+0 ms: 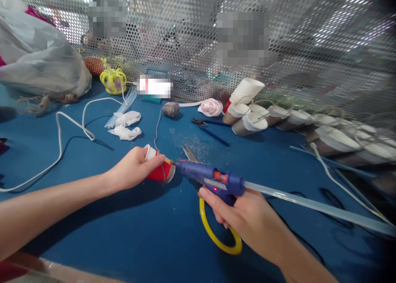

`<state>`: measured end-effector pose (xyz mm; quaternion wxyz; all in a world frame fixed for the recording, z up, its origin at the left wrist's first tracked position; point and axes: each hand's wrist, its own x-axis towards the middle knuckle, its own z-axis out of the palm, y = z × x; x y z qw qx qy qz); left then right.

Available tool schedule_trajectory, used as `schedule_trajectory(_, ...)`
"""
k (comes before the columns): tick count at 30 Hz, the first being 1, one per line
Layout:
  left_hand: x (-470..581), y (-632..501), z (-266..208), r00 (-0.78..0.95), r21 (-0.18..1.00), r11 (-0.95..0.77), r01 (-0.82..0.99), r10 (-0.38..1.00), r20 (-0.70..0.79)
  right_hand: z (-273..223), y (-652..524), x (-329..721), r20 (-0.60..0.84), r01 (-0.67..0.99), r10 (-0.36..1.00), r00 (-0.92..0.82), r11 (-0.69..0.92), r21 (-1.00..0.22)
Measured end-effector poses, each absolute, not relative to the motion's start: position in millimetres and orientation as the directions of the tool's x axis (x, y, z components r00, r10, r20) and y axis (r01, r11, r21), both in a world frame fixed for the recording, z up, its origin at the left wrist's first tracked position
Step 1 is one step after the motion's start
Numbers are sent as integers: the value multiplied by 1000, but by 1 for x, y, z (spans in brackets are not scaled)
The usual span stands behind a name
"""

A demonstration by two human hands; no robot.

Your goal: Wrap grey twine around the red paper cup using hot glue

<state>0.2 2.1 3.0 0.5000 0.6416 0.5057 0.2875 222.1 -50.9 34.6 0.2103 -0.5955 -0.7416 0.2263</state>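
Observation:
My left hand (136,167) is closed around a red paper cup (157,172) with a white end, tilted on its side above the table. Grey yarn runs from the cup back to a small ball of grey yarn (171,109). My right hand (238,217) grips a blue hot glue gun (204,173) by its handle, and a red light glows on it. From the gun's rear sticks a long clear glue stick (309,204). The nozzle is close to the cup, near my left thumb; whether it touches I cannot tell. Yellow-handled scissors (204,225) lie beneath the gun.
Blue-handled pliers (213,134) and a pink ribbon roll (210,107) lie farther back. Several cups with string handles (250,123) line the right. At left are a white cable (60,138), white scraps (125,126) and a plastic bag (40,56). A perforated metal screen (185,39) borders the table.

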Motion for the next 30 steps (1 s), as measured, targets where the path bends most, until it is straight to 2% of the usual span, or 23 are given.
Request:
schedule_trajectory(4,1,1,7,323,929,0,371,937,-129,34,-52,227,167,815,938,-305,347,-463)
schedule_trajectory(10,2,1,9,319,931,11,365,938,-137,36,-58,229,253,844,909,-333,406,-349)
schedule_trajectory(15,2,1,9,309,931,9,364,942,-130,37,-59,227,262,819,884,-387,460,-343)
schedule_trajectory(20,2,1,10,314,933,11,361,940,-132,42,-58,226,236,841,891,-389,447,-304)
schedule_trajectory(30,1,1,8,309,933,20,359,941,-140,48,-60,220,234,813,888,-396,458,-361)
